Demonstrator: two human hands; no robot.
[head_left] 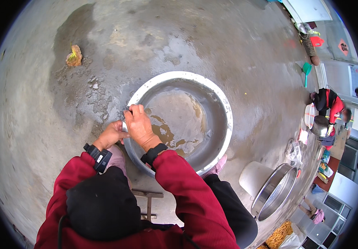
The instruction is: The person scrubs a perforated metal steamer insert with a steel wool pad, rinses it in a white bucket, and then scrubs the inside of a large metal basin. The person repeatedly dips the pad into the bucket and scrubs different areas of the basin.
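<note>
A wide round metal basin [228,108] stands on the floor in front of me, with a little murky brown water at its bottom. My left hand [111,133] is closed on the basin's left rim, thumb toward the inside. Just beyond it my right hand [139,126] reaches across to the same stretch of rim, fingers bent and pressed together. Something small, dark and speckled shows by its fingertips, too hidden to name. Both wrists wear black straps with small devices.
A brown leaf [74,56] lies on the wet concrete floor [154,37]. Right of me are a white bucket [252,177] and a large metal sieve-like pan [266,203]. A person in red and black [332,103] bends over a metal pot; a green ladle [307,70] lies farther off.
</note>
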